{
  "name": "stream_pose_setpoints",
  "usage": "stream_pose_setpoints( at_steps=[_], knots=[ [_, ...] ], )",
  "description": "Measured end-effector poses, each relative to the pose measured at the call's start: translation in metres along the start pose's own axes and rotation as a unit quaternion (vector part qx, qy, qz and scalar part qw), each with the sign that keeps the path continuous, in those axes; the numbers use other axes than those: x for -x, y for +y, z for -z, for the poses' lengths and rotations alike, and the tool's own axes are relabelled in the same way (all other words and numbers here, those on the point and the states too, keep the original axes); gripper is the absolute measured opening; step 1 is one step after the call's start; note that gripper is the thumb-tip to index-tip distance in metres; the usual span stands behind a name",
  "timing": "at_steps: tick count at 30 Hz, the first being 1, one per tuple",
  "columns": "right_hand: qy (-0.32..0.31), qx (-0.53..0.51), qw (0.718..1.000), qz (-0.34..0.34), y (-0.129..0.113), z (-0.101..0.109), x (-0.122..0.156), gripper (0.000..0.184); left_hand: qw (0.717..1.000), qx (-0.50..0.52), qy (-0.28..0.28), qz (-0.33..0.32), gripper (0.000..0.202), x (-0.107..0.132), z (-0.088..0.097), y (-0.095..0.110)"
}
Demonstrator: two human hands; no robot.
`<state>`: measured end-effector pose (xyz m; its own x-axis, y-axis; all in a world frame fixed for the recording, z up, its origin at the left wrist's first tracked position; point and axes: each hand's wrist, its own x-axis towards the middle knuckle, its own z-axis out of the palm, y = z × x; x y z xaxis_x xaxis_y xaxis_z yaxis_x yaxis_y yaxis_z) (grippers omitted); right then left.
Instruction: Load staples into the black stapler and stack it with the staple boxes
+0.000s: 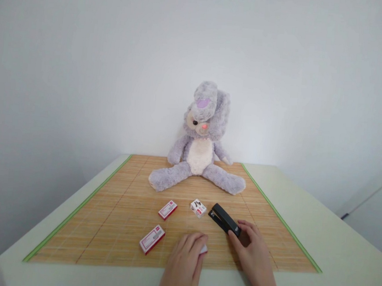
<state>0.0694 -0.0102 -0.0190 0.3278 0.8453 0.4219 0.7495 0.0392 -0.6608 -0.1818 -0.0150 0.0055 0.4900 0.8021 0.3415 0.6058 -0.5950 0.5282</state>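
My left hand (pixel 187 255) lies on the bamboo mat (pixel 119 216) near the front edge, its fingers curled over a small white and red box (pixel 203 250) of which only a corner shows. My right hand (pixel 252 249) rests on the mat to the right, its fingertips touching the near end of a black stapler (pixel 224 218) that lies flat, pointing away to the left. The fingers are slightly spread and not wrapped round the stapler.
Two flat red and white staple boxes (pixel 167 210) (pixel 152 239) and a small white box (pixel 198 208) lie on the mat. A grey plush rabbit (pixel 200 152) sits at the back against the white wall. The pale table (pixel 318 241) extends beyond the mat.
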Motion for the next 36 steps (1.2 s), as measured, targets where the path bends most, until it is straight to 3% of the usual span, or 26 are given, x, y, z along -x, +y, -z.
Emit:
stream_pose_setpoints(
  at_steps=[3,8,13,19,28,32,36],
  knots=[
    [-0.025,-0.014,1.0,0.007,0.01,0.009,0.01,0.032,0.999,0.019,-0.019,-0.042,0.045,0.001,0.004,-0.001],
    [-0.102,-0.027,0.994,0.032,0.001,0.017,0.01,0.03,0.998,-0.052,0.025,-0.009,0.044,0.01,0.013,-0.007],
    [-0.169,-0.042,0.982,0.076,-0.027,0.003,-0.011,0.028,0.987,-0.138,0.077,0.022,0.054,0.019,0.011,-0.008],
    [-0.227,-0.054,0.966,0.114,-0.049,-0.012,-0.03,0.026,0.97,-0.151,0.155,0.11,0.058,0.02,-0.003,0.0],
    [-0.23,-0.026,0.963,0.138,-0.071,-0.007,-0.039,0.027,0.966,-0.182,0.149,0.107,0.068,0.023,-0.008,-0.005],
    [-0.226,-0.023,0.955,0.19,-0.099,-0.017,-0.045,0.042,0.963,-0.197,0.156,0.101,0.067,0.025,-0.012,-0.006],
    [-0.279,-0.005,0.932,0.23,-0.129,-0.034,-0.054,0.035,0.962,-0.199,0.151,0.108,0.06,0.026,-0.016,-0.008]
  ],
)
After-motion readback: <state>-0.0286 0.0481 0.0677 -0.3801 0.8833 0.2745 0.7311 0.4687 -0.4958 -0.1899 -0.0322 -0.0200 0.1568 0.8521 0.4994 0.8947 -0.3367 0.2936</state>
